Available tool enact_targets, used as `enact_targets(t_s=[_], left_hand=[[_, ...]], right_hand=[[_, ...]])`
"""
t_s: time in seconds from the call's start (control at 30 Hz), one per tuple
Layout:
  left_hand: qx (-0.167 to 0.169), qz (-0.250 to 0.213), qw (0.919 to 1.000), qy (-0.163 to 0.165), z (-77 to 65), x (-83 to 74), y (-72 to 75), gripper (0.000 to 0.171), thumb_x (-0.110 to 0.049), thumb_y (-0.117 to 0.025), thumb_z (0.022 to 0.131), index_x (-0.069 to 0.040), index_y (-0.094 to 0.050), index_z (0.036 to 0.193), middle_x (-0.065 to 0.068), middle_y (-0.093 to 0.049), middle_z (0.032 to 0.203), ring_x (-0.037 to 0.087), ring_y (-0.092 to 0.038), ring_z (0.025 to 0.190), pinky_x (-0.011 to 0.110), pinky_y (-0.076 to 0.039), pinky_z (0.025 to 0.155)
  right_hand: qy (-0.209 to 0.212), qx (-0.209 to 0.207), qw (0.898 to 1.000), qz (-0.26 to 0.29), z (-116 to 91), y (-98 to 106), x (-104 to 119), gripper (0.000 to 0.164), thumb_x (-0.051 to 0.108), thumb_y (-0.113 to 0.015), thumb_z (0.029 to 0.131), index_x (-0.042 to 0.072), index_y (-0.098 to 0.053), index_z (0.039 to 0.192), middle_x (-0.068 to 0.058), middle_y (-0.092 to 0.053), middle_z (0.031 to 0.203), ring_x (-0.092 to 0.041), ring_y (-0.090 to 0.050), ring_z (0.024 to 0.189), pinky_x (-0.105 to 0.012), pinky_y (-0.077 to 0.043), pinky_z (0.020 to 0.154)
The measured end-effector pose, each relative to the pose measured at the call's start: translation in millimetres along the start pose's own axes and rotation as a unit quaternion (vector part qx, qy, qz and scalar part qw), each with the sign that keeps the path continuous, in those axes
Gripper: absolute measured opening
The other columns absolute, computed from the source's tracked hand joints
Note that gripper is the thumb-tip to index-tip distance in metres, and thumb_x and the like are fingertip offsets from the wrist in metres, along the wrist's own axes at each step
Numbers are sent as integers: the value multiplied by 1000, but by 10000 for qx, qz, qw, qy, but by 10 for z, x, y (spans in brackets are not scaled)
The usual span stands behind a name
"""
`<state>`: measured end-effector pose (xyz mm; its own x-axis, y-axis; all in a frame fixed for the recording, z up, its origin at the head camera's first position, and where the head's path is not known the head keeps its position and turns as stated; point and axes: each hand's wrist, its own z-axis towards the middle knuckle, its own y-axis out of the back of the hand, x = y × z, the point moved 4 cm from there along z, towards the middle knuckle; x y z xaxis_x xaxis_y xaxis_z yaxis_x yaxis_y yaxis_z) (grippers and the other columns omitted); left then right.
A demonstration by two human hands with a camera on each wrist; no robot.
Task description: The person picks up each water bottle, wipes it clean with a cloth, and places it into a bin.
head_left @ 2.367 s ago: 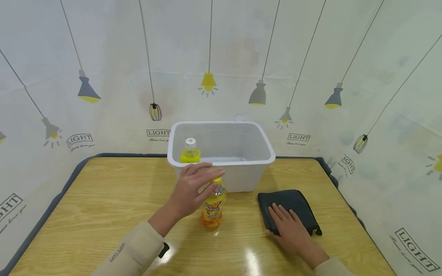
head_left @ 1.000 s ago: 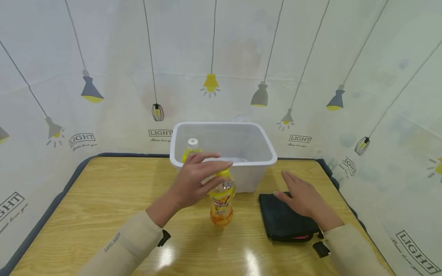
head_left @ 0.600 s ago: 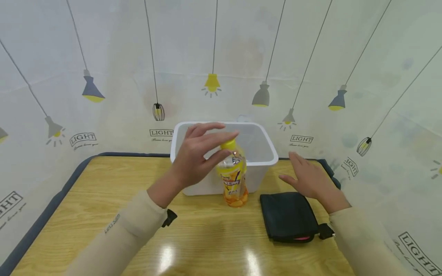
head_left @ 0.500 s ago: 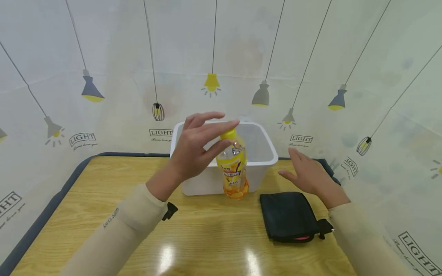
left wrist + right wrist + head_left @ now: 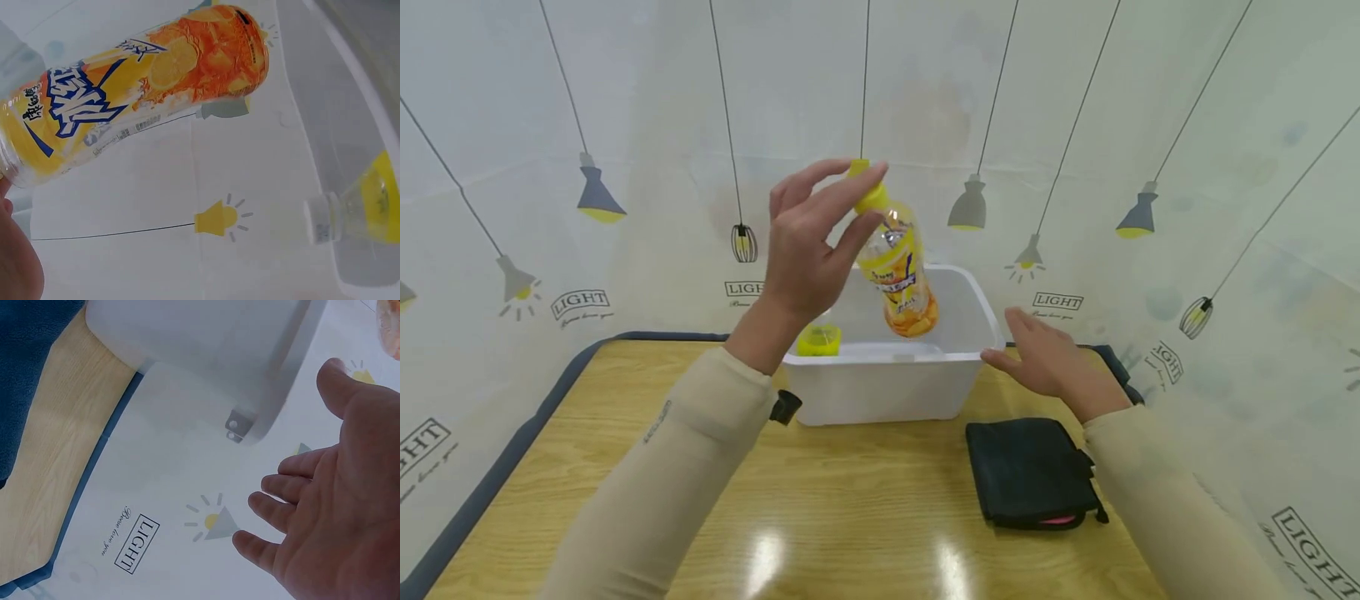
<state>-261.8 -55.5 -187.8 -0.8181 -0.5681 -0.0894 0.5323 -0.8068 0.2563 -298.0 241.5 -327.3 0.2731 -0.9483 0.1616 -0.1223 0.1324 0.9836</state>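
My left hand (image 5: pixel 808 242) pinches a plastic drink bottle (image 5: pixel 901 279) by its yellow cap. The bottle hangs tilted over the white bin (image 5: pixel 880 392), its base at about rim height in the head view. Its label is yellow and orange; the left wrist view shows the bottle's (image 5: pixel 156 87) lemon and ice print. A second bottle with a yellow label (image 5: pixel 820 340) stands inside the bin at its left end; its white cap (image 5: pixel 320 219) shows in the left wrist view. My right hand (image 5: pixel 1045 358) holds nothing, fingers extended, close to the bin's right front corner.
A dark zippered pouch (image 5: pixel 1030 471) lies on the wooden table (image 5: pixel 850 508) at the right, below my right forearm. Behind the bin rises a pale wall cloth (image 5: pixel 1075 100) printed with lamps. A dark edge strip (image 5: pixel 512 454) runs along the table's border.
My left hand has lifted the drink bottle off the table, up and over the bin. My right hand has left the pouch and moved forward toward the bin's right side.
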Motion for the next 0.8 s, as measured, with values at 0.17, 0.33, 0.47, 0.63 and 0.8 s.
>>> enact_targets(t_s=[0.17, 0.33, 0.47, 0.63, 0.8], left_hand=[[118, 306, 9988, 350, -132, 165, -136, 37, -28, -65, 94, -16, -64, 129, 1, -73, 116, 23, -52, 126, 40, -31, 106], [618, 651, 9937, 673, -362, 323, -273, 37, -32, -61, 96, -20, -62, 132, -3, -69, 124, 21, -52, 128, 41, -31, 108], [1110, 896, 9853, 937, -555, 418, -383, 39, -34, -60, 97, -24, -59, 135, -5, -67, 127, 19, -50, 131, 41, -31, 109], [1597, 1119, 9733, 1212, -753, 483, -493, 41, -37, -60, 96, -29, -57, 136, -7, -67, 127, 18, -49, 133, 43, -31, 109], [2031, 1444, 9589, 1355, -918, 513, -580, 43, -41, -62, 94, -31, -57, 136, -7, -69, 123, 19, -50, 133, 46, -33, 107]], right_hand=[[43, -126, 9996, 256, 64, -67, 18, 86, 58, -54, 93, 3, -24, 152, -20, -33, 154, -41, -36, 139, -62, -31, 112], [262, -291, 9974, 601, 106, -133, 4, 79, 59, -56, 91, 9, -32, 147, -14, -46, 141, -35, -47, 127, -61, -38, 106], [269, -316, 9968, 679, 120, -172, -3, 81, 58, -56, 92, 8, -29, 150, -15, -43, 145, -36, -45, 131, -60, -36, 108], [325, -446, 9964, 641, 139, -206, 4, 81, 59, -54, 92, 5, -31, 148, -16, -46, 139, -35, -48, 124, -58, -39, 106], [341, -503, 9963, 613, 146, -237, 18, 81, 60, -53, 93, 5, -30, 147, -15, -48, 133, -32, -50, 118, -56, -41, 105]])
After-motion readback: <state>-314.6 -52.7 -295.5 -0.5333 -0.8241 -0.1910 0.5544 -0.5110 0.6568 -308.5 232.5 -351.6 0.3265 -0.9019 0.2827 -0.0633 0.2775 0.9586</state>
